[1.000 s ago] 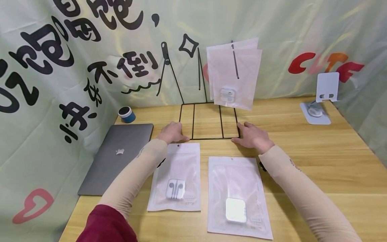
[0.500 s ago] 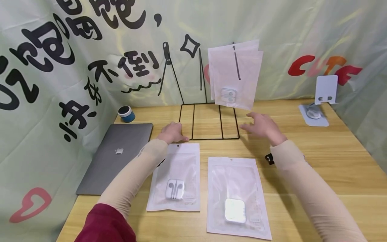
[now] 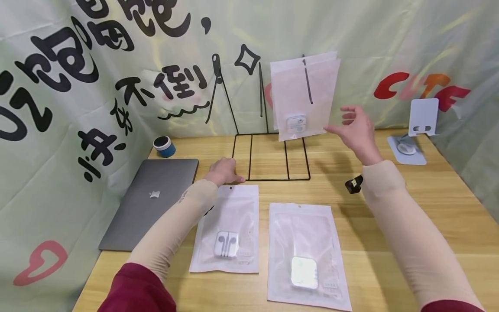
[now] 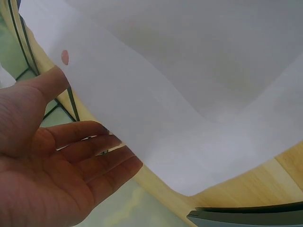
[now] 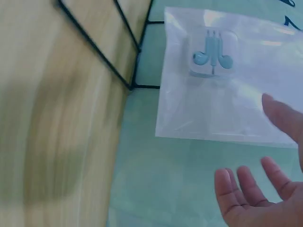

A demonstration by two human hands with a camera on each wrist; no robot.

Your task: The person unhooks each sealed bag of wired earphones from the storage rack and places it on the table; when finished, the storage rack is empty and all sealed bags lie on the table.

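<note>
A black wire display rack [image 3: 269, 178] stands on the wooden table against the cloth backdrop. My left hand [image 3: 223, 170] rests at its front left corner, fingers extended in the left wrist view. White pouches hang from the rack's right prong; the front pouch [image 3: 317, 91] shows a boxed pair of wired earphones [image 5: 213, 53]. My right hand [image 3: 356, 132] is raised beside that pouch's lower right corner, thumb and fingers spread; whether the thumb touches it I cannot tell. Two more earphone pouches lie flat: the left pouch [image 3: 238, 208] and the right pouch [image 3: 300, 229].
A closed grey laptop [image 3: 150, 203] lies at the left, with a blue and white jar [image 3: 164, 146] behind it. A white phone stand [image 3: 422, 117] stands at the back right. The rack's left prong [image 3: 212, 99] carries no pouch.
My right hand has left the rack's front right corner and risen to the right, up beside the hanging pouches. My left hand has stayed at the front left corner.
</note>
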